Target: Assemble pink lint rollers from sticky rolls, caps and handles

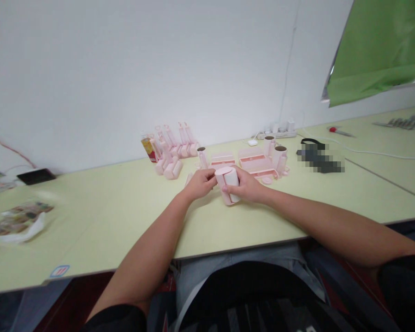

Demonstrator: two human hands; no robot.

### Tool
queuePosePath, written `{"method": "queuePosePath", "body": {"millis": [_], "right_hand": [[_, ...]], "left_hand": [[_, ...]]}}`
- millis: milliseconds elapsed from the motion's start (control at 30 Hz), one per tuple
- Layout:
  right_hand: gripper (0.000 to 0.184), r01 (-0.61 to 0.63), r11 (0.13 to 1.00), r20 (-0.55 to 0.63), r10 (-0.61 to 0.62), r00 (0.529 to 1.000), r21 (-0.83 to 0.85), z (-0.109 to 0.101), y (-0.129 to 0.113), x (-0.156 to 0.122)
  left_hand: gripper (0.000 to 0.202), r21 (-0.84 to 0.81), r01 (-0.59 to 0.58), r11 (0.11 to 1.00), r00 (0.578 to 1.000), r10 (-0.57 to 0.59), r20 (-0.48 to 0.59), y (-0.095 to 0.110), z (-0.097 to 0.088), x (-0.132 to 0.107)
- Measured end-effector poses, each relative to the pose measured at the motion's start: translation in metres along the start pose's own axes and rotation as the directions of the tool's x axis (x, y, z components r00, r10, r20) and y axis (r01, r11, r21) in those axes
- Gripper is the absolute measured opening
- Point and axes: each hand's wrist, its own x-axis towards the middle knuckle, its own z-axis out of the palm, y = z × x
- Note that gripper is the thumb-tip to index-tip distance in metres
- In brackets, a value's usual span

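Note:
Low over the near middle of the table, my right hand (247,185) is wrapped round a pale pink lint roller (224,191) with a white curved side, its thumb lying across the front. On the left, my left hand (202,183) has its fingers pinched together close to the roller's upper left edge. A small pink piece shows beside that hand, and I cannot tell whether the fingers grip it. Just beyond my hands lie pink trays (254,162) and upright pink parts with brown-topped rolls (280,159).
Several pink lint rollers (173,168) with handles up stand at the back left, beside a yellow and red package (148,148). A power strip (278,134) lies along the wall. Right of the parts is a dark blurred item (318,159); a plastic bag (20,226) lies far left.

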Motion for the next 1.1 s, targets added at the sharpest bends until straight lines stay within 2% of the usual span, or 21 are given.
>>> {"method": "queuePosePath", "body": {"millis": [300, 567, 833, 1100], "right_hand": [[0.056, -0.004, 0.999, 0.017, 0.003, 1.000, 0.051, 0.001, 0.001, 0.000], [0.058, -0.006, 0.998, 0.024, 0.005, 1.000, 0.060, 0.001, 0.000, 0.000], [0.057, -0.004, 0.999, 0.007, 0.004, 1.000, 0.040, 0.000, 0.002, 0.000], [0.054, -0.036, 0.996, -0.003, 0.037, 0.999, 0.079, 0.001, 0.000, 0.001]], "left_hand": [[0.030, -0.120, 0.018, 0.993, 0.999, -0.014, 0.039, 0.012, -0.003, -0.002], [0.042, -0.127, 0.004, 0.992, 0.999, 0.000, 0.034, 0.008, -0.004, -0.002], [0.062, -0.181, 0.021, 0.983, 0.999, -0.026, -0.023, -0.001, -0.001, -0.001], [0.058, -0.265, -0.021, 0.964, 0.999, 0.012, -0.038, 0.003, -0.001, -0.001]]}}
